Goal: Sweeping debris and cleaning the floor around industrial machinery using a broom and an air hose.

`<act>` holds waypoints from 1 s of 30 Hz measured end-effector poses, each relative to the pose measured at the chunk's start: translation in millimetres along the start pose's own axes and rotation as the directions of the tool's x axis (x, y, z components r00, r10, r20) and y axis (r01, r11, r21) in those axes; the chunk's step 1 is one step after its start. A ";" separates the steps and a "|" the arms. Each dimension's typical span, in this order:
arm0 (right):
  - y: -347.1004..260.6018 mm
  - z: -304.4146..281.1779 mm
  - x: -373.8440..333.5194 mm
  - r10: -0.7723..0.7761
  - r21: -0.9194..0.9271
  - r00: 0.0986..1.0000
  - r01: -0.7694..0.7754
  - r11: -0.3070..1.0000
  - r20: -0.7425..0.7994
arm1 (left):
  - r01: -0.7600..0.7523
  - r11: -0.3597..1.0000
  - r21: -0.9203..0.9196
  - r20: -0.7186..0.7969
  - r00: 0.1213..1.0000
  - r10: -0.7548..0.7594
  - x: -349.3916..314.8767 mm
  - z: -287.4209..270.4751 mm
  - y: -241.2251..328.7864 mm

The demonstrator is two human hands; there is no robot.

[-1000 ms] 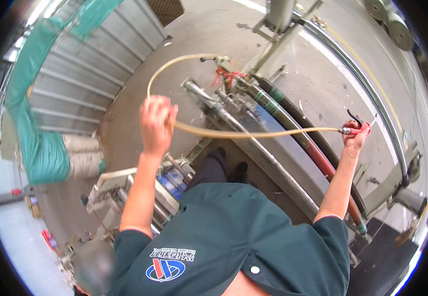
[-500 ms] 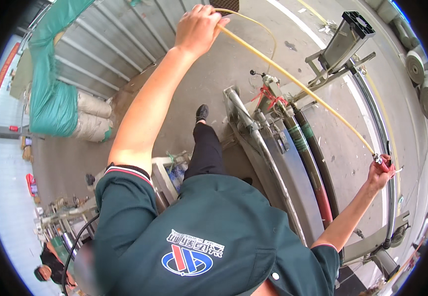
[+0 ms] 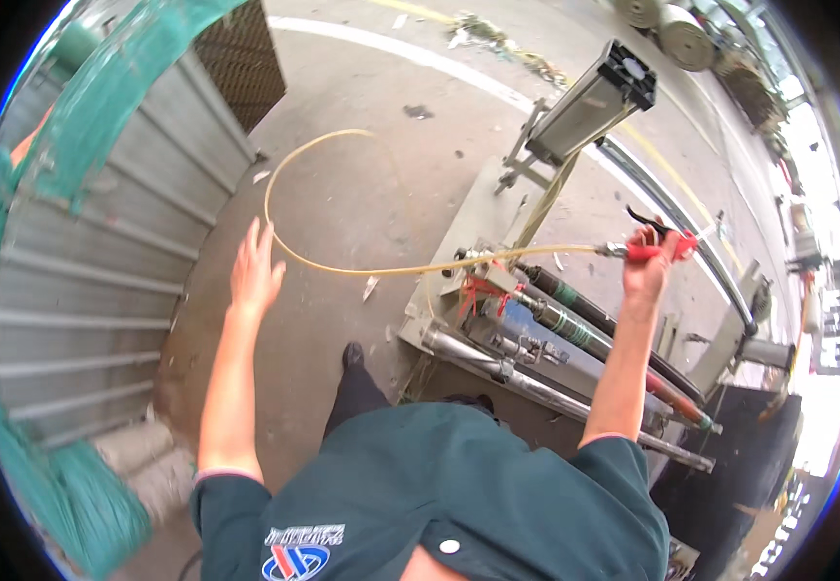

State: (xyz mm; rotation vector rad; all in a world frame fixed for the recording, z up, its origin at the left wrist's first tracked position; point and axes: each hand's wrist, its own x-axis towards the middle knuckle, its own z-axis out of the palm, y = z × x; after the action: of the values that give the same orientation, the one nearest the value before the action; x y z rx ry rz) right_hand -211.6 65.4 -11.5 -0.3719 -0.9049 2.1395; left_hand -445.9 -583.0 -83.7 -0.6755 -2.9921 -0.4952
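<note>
My right hand (image 3: 645, 279) is wrapped round a red air blow gun (image 3: 682, 245) with a black lever, held over the far side of a roller machine. From the gun's metal fitting a thin yellowish air hose (image 3: 372, 272) runs left across the machine's end, bends upward and loops back over the floor. My left hand (image 3: 256, 273) is stretched forward with the fingers apart and nothing gripped. Its fingertips lie close beside the hose's bend; whether they touch it I cannot tell.
Below the hose, the machine carries a metal bar (image 3: 556, 392), rollers (image 3: 585, 339) with green bands and an upright box with a fan (image 3: 590, 102). Corrugated metal panels (image 3: 100, 290) and green plastic wrapping (image 3: 95, 504) stand at my left. Large rolls (image 3: 686, 39) lie far right.
My left hand has come down from high up and let go of the hose, which now hangs in a loose loop. My right hand has moved inward with the blow gun. The view has turned.
</note>
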 end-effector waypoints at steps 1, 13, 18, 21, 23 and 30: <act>15.3 33.0 4.2 -0.042 0.007 0.999 0.042 0.999 -0.015 | -0.018 0.999 -0.051 0.014 1.000 0.019 -9.6 3.3 -16.7; 116.0 251.0 165.3 -0.483 -0.230 0.875 0.465 0.855 -0.028 | 0.411 0.875 -0.256 0.361 0.880 -0.307 -104.9 29.7 -173.6; 125.9 259.5 251.7 -0.563 -0.338 0.812 0.492 0.803 -0.155 | 0.399 0.882 -0.252 0.382 0.878 -0.288 -2.7 55.2 -221.5; 136.4 249.6 302.7 -0.634 -0.417 0.756 0.530 0.738 -0.161 | 0.369 0.891 -0.263 0.367 0.893 -0.261 102.4 80.4 -245.4; 150.5 249.5 336.2 -0.679 -0.476 0.709 0.540 0.695 -0.188 | 0.344 0.908 -0.239 0.362 0.899 -0.246 172.8 96.6 -262.3; 168.1 256.5 356.0 -0.734 -0.733 0.589 0.324 0.599 -0.339 | 0.261 0.912 -0.318 0.367 0.920 -0.136 433.1 117.1 -293.0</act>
State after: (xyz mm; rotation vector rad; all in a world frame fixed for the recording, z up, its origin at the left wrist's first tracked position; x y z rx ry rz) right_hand -671.2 131.8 60.2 -0.9126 -1.0954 0.9477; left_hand -957.8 -617.7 -238.2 -0.5096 -3.3496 -1.0689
